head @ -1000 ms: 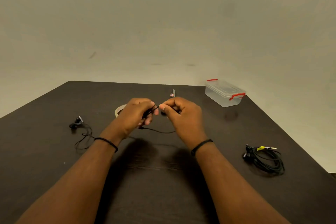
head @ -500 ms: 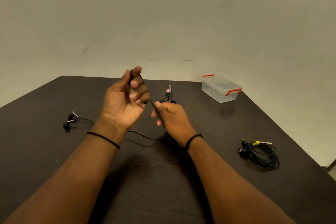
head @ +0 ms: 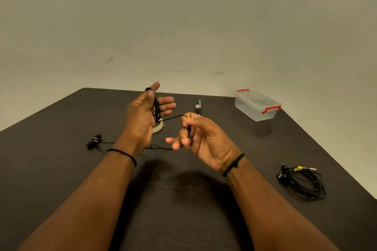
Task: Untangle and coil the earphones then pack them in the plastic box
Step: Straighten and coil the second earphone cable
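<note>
- Since half a second ago, both my hands have turned palm-up and drawn a little apart, and more black cable (head: 172, 118) now lies wound over my left fingers.
- My left hand (head: 145, 116) is raised above the table (head: 61, 169), fingers straight and spread, thumb up; loops of cable cross the palm side of the fingers, with a bit of yellow showing among them.
- My right hand (head: 201, 135) pinches the cable between thumb and curled forefinger, the other fingers loosely fanned out.
- Between the two hands the cable runs as a short, nearly taut span.
- From my right hand the cable drops to the table and trails left, under my left wrist, to the earbuds (head: 94, 140) lying on the wood.
- A second pair of earphones (head: 304, 181), bundled, with a yellow-marked plug, lies near the table's right edge.
- At the far right corner stands the plastic box (head: 257, 105), lid on, red clasps at both ends.
- Beyond my right hand lies a small dark tool (head: 198, 106); I cannot tell what it is.
- A pale roll of tape (head: 158, 127) peeks out below my left hand.
</note>
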